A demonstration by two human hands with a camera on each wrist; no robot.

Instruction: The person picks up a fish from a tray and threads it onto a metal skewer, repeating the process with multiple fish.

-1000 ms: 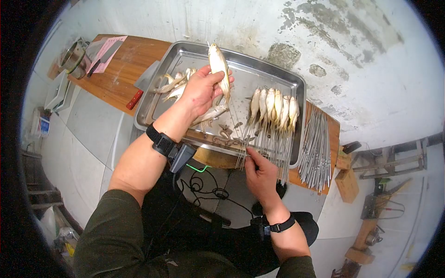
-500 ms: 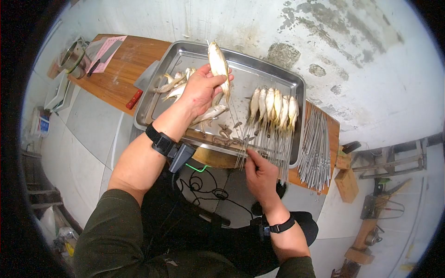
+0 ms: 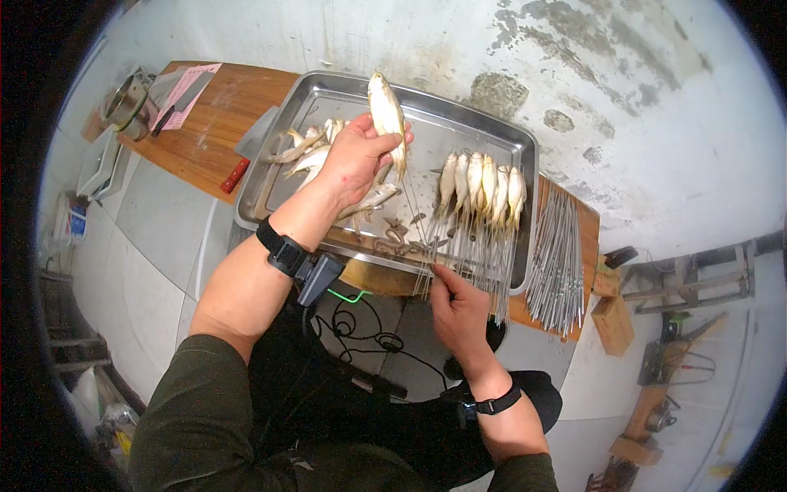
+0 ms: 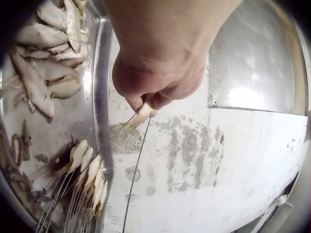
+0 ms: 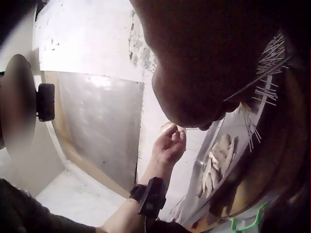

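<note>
Over the metal tray my left hand grips a pale, yellow-bellied fish with its head up. Thin metal skewers run from the tail end of this fish toward my right hand. At the tray's front edge, the right thumb and fingers pinch the skewers' lower ends. The row of skewered fish lies side by side in the right part of the tray, skewers pointing toward me. Several loose fish lie left of and below my left hand, partly hidden by it.
A bundle of bare skewers lies on the wooden board right of the tray. Dark scraps lie near the tray's front. A red-handled knife and a cleaver lie to the left. The stained wall rises behind.
Both hands keep nearly the same place and hold. A thin tip that showed beside the held fish's head earlier is no longer visible. The head view has shifted slightly.
</note>
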